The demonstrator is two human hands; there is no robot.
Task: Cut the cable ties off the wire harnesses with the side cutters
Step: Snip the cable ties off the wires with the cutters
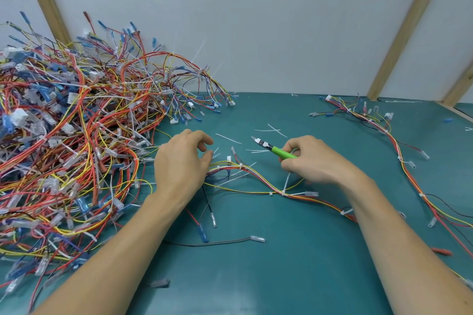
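The thin harness of red, yellow and white wires bound with small white cable ties [256, 171] lies on the teal work mat [294, 250], running from under the left hand [181, 166] rightward beneath the right hand [312, 158] and on toward the near right edge. The left hand rests palm down on the harness's left end, fingers loosely curled with thumb and forefinger close together over the wires; whether they pinch a wire cannot be told. The right hand grips the green-handled side cutters [275, 149], fingers wrapped round the glossy plastic handles, the dark metal nose pointing up and left, clear of the wires. Both forearms are bare and reach in from the near edge.

Short, thin, white cut cable-tie pieces [271, 130] lie scattered on the mat just beyond the cutters. To the left, a large tangled heap of red, orange, yellow and blue wire harnesses with clear and blue connectors [76, 140] is piled against the pale wall. Another loose harness [363, 115] trails down the right side.
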